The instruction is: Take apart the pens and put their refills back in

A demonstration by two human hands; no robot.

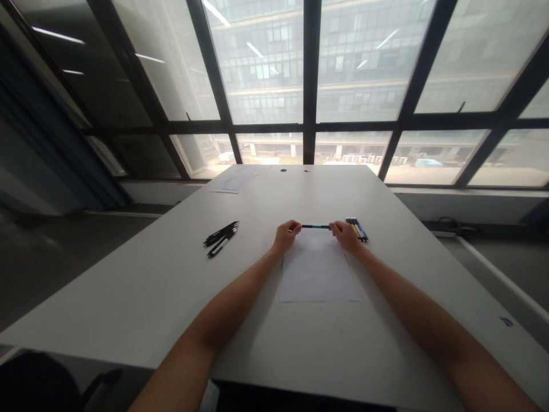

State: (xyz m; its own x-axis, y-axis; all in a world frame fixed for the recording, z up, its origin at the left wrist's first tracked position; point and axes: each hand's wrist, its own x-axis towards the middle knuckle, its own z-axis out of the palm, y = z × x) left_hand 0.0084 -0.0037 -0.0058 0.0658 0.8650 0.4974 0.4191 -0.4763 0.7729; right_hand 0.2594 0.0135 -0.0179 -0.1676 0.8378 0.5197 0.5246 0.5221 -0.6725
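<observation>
A dark pen with a teal band (316,227) lies level between my two hands, just above the far edge of a white sheet of paper (318,270). My left hand (286,234) grips its left end and my right hand (346,234) grips its right end. Right of my right hand lie several coloured pens (357,228) side by side on the white table (171,286). A group of black pens (221,237) lies to the left of my left hand.
More papers (238,180) lie at the table's far left end, with two small dark dots (283,170) near the far edge. Large windows stand behind the table. A dark chair back (38,383) shows at the bottom left.
</observation>
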